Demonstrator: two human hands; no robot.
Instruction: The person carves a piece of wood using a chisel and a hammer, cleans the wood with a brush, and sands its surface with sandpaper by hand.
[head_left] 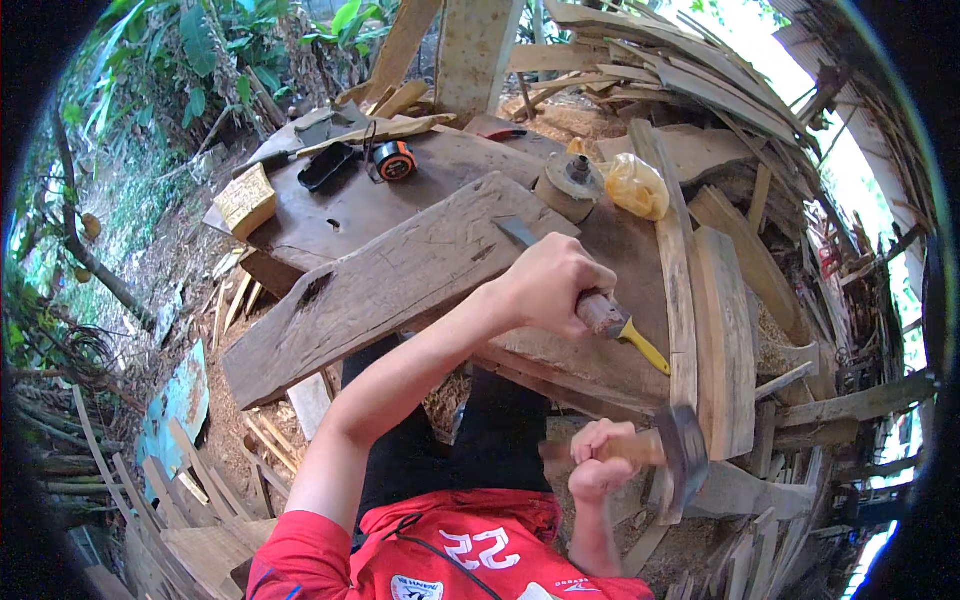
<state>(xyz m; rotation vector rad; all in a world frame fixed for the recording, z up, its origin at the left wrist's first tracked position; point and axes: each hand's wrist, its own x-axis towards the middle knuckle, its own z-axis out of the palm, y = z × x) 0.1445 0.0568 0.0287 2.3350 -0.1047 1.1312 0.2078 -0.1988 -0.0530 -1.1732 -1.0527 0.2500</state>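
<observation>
Left hand (562, 284) grips the chisel (602, 314), blade toward ten o'clock over the plank (400, 262), presumably steadying it; right hand (602, 458) clasps a hammer (684, 455) at five o'clock.

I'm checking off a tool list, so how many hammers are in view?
1: the hammer, gripped in the right hand, right of centre near the bottom. Others may be hidden behind the boards.

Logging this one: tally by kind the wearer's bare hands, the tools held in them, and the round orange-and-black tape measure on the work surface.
Hands: 2 (left hand, right hand)
Chisel: 1
Hammer: 1
Tape measure: 1
Total: 5
</observation>
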